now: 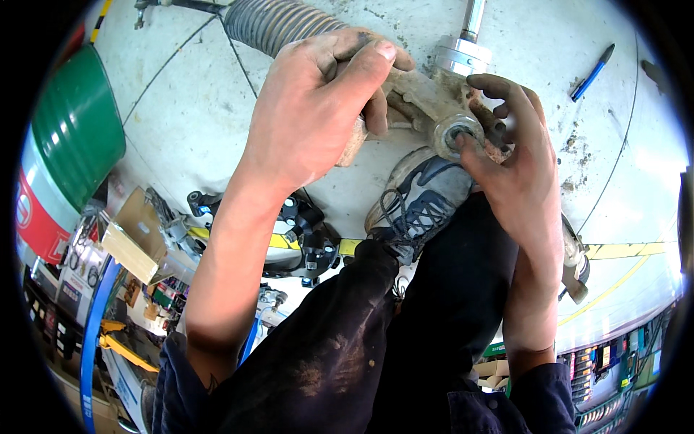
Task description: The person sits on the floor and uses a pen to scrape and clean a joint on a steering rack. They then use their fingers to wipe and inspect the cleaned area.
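A dirty steering rack (419, 90) lies across the pale floor in front of me, with a ribbed grey bellows boot (278, 23) at its left end. My left hand (325, 94) is closed over the housing beside the boot; its fingertips curl down behind the metal and are partly hidden. At the housing's right side my right hand (510, 137) curves round a round mounting eye (457, 132), its thumb against the bushing. Above that eye stands a silver collar (463, 54) with a bright shaft rising from it. My shoe (423, 184) is close below the housing.
A blue pen (593, 72) lies on the floor at the far right, near scattered dirt. Black metal parts (300, 231) sit left of my shoe, by a yellow floor line. A green, white and red drum (79, 123) stands at the left. Boxes and a blue frame (92, 347) are nearer.
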The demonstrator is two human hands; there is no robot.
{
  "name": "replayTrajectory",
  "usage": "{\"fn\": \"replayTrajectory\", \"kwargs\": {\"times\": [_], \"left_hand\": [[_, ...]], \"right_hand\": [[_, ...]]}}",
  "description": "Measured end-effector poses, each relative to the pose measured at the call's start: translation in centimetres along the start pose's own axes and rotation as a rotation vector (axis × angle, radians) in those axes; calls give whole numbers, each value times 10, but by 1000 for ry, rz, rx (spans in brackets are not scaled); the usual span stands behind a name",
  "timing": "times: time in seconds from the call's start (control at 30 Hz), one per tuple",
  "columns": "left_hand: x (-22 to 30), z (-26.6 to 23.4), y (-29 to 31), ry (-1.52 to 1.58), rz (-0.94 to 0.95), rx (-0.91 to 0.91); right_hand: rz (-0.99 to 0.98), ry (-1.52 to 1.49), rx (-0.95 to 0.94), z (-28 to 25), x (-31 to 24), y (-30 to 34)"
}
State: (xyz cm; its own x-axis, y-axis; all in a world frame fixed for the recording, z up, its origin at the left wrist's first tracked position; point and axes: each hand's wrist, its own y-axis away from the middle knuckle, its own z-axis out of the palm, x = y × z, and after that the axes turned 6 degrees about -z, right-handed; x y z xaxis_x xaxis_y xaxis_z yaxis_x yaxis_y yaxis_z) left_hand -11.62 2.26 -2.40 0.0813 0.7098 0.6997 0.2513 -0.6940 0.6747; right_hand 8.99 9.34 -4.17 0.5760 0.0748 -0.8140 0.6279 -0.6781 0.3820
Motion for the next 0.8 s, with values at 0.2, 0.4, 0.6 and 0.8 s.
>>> {"fn": "replayTrajectory", "kwargs": {"times": [0.2, 0.4, 0.6, 0.8], "left_hand": [[0, -1, 0, 23, 3, -7], [2, 1, 0, 4, 25, 8], [0, 4, -1, 59, 18, 28], [5, 1, 0, -18, -7, 4]], "right_hand": [[-34, 36, 20, 2, -4, -1], [-204, 145, 201, 18, -8, 0], [-258, 221, 178, -6, -12, 17], [-369, 498, 73, -4, -14, 9]]}}
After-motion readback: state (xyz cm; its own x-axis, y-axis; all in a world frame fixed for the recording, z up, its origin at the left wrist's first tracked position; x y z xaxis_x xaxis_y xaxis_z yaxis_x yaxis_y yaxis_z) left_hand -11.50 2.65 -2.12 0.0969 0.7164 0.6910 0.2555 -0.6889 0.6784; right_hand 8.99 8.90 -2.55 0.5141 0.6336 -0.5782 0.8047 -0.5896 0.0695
